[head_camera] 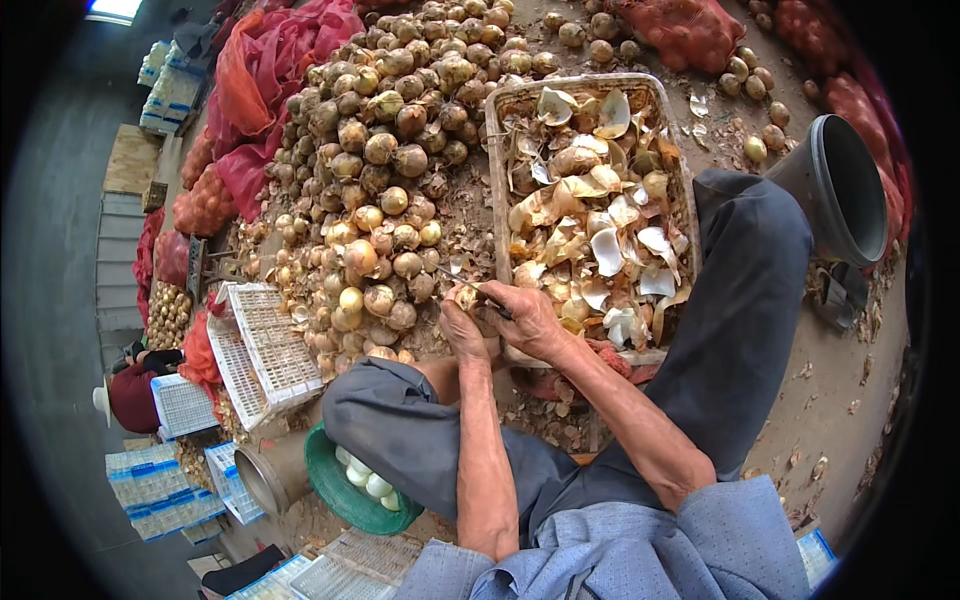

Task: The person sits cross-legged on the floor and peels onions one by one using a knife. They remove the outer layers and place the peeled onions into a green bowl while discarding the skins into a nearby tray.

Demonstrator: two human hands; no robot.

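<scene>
My left hand (462, 334) is closed around a small onion (466, 297) near the front left corner of a plastic crate (496, 187). Beside it, my right hand (531, 321) grips the dark handle of a knife (498, 307). The thin blade points up and left, at the onion; my fingers hide part of both. Onion skins and thick pale peel pieces (562, 199) fill the crate between my legs. A large heap of unpeeled onions (375, 150) spreads over the floor left of it. Several peeled white onions (377, 486) lie in a green basin (330, 495) by my left knee.
A grey bucket (851, 187) tilts beyond my right knee, near dark footwear (834, 300). White crates (274, 341) and another bucket (259, 480) stand at left. Red mesh sacks (679, 34) lie behind. A person in maroon (135, 397) is at far left.
</scene>
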